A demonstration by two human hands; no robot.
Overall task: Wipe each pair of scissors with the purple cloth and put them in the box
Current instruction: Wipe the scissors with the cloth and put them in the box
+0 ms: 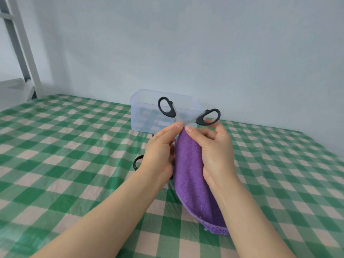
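1. A table covered with a green-and-cream checked tablecloth [74, 146] fills the lower half of the view, with a pale wall [204, 43] behind it.
2. A white metal frame [28, 53] stands at the far left corner.
3. A clear plastic box [141, 116] sits open at the far edge of the table, near the wall. No scissors can be made out inside it.
4. The purple cloth [191, 174] hangs between the two hands, its lower end trailing down toward the table.
5. The right hand [217, 151] grips the upper part of the cloth, with the thumb pressed on its top end.
6. The left hand [160, 151] has curled fingers, and its thumb tip pinches the scissors just below the handles.
7. The black-handled scissors [200, 120] are held up in front of the box. Their handles are spread apart and point upward, and the blades run down into the cloth.
8. A second pair's black handle loop [136, 162] lies on the table, mostly hidden behind the left hand.
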